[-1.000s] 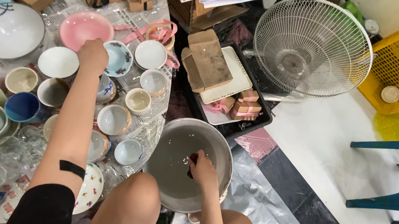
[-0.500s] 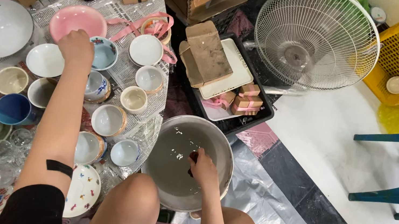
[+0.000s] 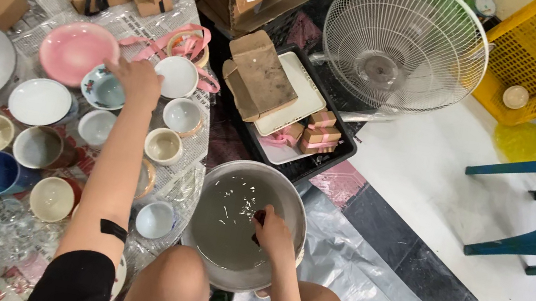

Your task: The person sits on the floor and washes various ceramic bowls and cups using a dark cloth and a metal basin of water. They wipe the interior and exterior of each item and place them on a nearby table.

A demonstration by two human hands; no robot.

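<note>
Two hands apart, left hand (image 3: 137,80) on patterned bowl (image 3: 103,88), right hand (image 3: 272,228) in basin (image 3: 240,182)

From my feed, the left hand (image 3: 137,80) now sits farther from the pink bowl (image 3: 75,50), on the small patterned bowl (image 3: 103,87) right beside it, and the camera's drifted a bit.
</note>
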